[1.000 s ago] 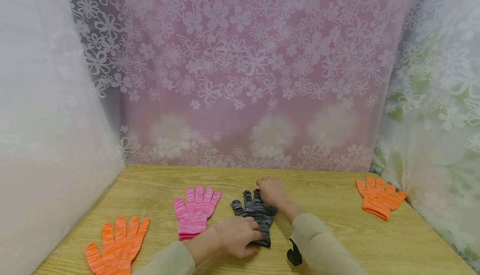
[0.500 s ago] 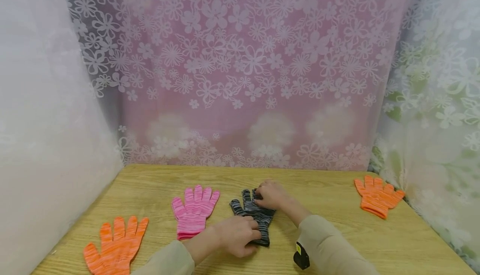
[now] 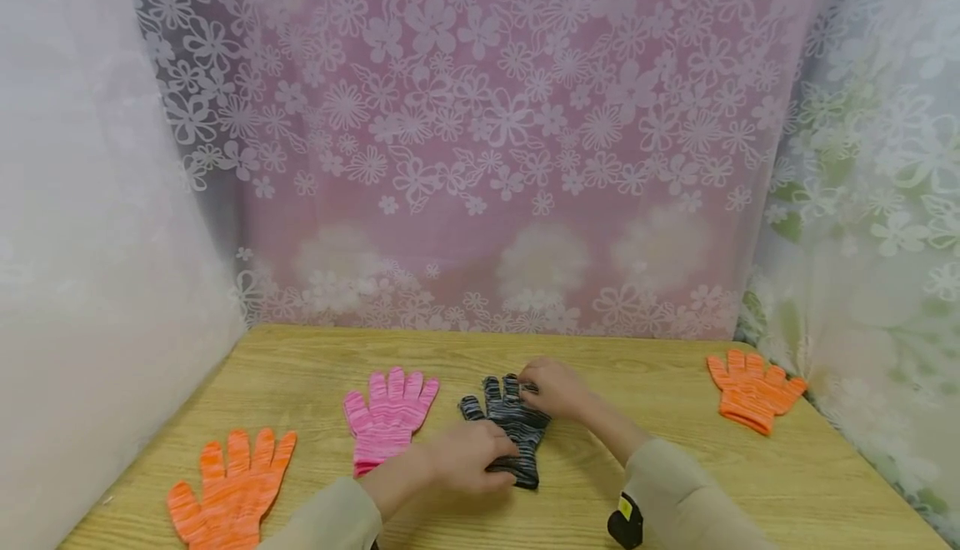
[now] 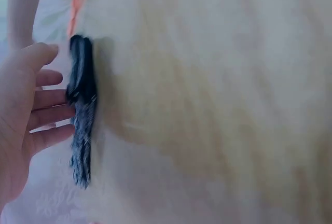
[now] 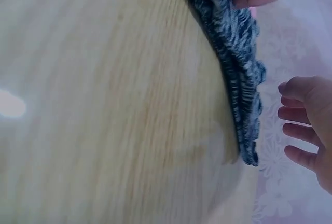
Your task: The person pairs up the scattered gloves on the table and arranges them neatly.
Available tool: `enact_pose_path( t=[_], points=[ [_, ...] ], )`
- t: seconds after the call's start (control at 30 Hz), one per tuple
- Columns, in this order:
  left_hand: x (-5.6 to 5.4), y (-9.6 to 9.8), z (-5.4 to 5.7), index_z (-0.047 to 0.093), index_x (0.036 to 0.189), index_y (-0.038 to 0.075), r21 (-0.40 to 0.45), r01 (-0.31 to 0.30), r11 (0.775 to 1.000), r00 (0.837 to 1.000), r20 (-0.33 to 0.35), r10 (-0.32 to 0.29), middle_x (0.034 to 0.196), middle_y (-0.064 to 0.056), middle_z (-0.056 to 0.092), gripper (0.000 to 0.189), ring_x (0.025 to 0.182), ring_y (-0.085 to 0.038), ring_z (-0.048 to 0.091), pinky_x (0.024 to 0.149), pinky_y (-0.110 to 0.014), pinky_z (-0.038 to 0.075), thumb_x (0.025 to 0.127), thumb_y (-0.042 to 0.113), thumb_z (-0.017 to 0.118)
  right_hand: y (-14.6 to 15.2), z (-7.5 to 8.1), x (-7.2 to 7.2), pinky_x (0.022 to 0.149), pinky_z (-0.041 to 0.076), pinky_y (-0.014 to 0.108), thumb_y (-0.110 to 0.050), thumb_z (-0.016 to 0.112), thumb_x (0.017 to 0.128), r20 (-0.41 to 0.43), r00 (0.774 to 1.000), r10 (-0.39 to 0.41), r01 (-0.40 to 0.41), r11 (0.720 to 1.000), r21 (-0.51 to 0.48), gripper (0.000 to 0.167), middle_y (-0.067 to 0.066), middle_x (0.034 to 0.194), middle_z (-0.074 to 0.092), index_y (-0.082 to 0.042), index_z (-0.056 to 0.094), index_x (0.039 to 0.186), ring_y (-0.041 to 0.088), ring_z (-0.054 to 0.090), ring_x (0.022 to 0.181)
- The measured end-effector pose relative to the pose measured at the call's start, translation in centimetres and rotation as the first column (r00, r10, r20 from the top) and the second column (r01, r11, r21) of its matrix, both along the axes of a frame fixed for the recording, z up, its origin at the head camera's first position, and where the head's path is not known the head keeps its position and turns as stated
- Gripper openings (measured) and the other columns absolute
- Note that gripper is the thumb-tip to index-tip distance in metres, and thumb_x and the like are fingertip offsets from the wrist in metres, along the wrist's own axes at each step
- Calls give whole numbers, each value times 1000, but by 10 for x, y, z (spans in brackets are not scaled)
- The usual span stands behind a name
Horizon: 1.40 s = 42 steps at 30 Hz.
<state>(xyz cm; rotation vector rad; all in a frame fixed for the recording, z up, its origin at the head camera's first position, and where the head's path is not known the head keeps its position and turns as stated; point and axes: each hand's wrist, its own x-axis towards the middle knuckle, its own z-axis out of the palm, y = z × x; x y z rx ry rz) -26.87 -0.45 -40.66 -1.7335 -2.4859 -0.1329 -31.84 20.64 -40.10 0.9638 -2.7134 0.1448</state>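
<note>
A black-and-grey knit glove [image 3: 516, 418] lies on the wooden table with its fingers toward the far edge. My left hand [image 3: 467, 460] is over its cuff side; in the left wrist view, the fingers [image 4: 52, 98] are extended and loosely spread beside the glove [image 4: 83, 115]. My right hand [image 3: 557, 390] hovers at the glove's far right fingers, partly covering them. The right wrist view shows that hand's fingers [image 5: 296, 114] loosely bent and apart from the glove [image 5: 241, 73]. Neither hand grips it.
A pink glove [image 3: 390, 417] lies left of the dark one. One orange glove [image 3: 236, 492] is at the near left, another [image 3: 753, 396] at the far right edge. Floral curtains [image 3: 495, 150] enclose the table [image 3: 645, 367]. A black device [image 3: 626, 522] hangs at the right sleeve.
My right hand has drawn back slightly to the right from the dark glove's fingers. My left hand has eased up from the cuff. The gloves stay nearly where they were.
</note>
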Motion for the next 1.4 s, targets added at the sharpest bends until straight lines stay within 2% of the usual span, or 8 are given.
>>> enact_pose_path(
  t=[0.23, 0.4, 0.53, 0.63, 0.77, 0.93, 1.13, 1.4],
  points=[
    [-27, -7, 17, 68, 89, 10, 194, -216, 957, 976, 27, 215, 80, 1, 64, 12, 71, -8, 58, 63, -20, 45, 90, 18, 60, 7, 13, 28, 74, 48, 32, -14, 70, 81, -37, 981, 192, -189, 980, 71, 15, 3, 88, 66, -6, 70, 93, 17, 61, 82],
    [-47, -3, 26, 69, 88, 6, 236, -377, 896, 926, 61, 373, 77, -1, 64, 10, 67, -11, 58, 61, -23, 46, 88, 11, 60, 1, 13, 49, 74, 48, 25, -17, 71, 81, -46, 954, 298, -292, 951, 98, 17, 0, 91, 65, -8, 69, 95, 12, 60, 84],
    [-60, 5, 23, 60, 72, 10, 221, -472, 854, 880, 60, 471, 60, 3, 46, 16, 51, -9, 37, 50, -23, 31, 87, 9, 57, -7, 7, 61, 74, 47, 20, -19, 70, 82, -28, 936, 350, -345, 932, 111, 15, -3, 94, 64, -11, 70, 95, 8, 60, 87],
    [-67, 10, 18, 58, 69, 10, 203, -529, 824, 846, 43, 532, 61, 2, 49, 16, 53, -11, 41, 50, -25, 34, 86, 9, 59, -12, 2, 67, 75, 46, 17, -21, 68, 84, -6, 923, 385, -382, 917, 116, 13, -4, 95, 64, -14, 71, 94, 6, 60, 87],
    [-76, 18, 8, 65, 73, 11, 178, -558, 811, 821, -23, 570, 73, -1, 64, 10, 65, -17, 59, 59, -31, 46, 83, 13, 63, -16, -3, 70, 75, 45, 16, -22, 67, 85, 14, 907, 420, -418, 898, 139, 13, -4, 97, 64, -16, 71, 95, 5, 60, 87],
    [-85, 27, -5, 59, 64, 12, 132, -566, 814, 810, -95, 579, 65, -2, 60, 19, 63, -20, 60, 58, -33, 47, 82, 15, 64, -15, -6, 70, 76, 45, 16, -22, 68, 84, 12, 892, 452, -446, 875, 190, 15, -3, 99, 63, -16, 70, 98, 6, 59, 89],
    [-89, 30, -14, 59, 65, 11, 102, -610, 786, 787, -40, 616, 75, -5, 63, 16, 71, -25, 61, 65, -36, 49, 81, 10, 61, -15, -7, 71, 75, 45, 16, -22, 71, 81, -20, 881, 472, -456, 861, 225, 19, -4, 100, 63, -16, 70, 99, 7, 58, 90],
    [-89, 32, -12, 56, 65, 11, 77, -633, 770, 773, 23, 633, 76, -6, 63, 18, 74, -24, 61, 67, -36, 49, 81, 4, 60, -10, -9, 73, 75, 43, 15, -20, 71, 81, 7, 884, 467, -460, 868, 186, 20, -4, 102, 61, -16, 70, 100, 7, 56, 90]
  ],
)
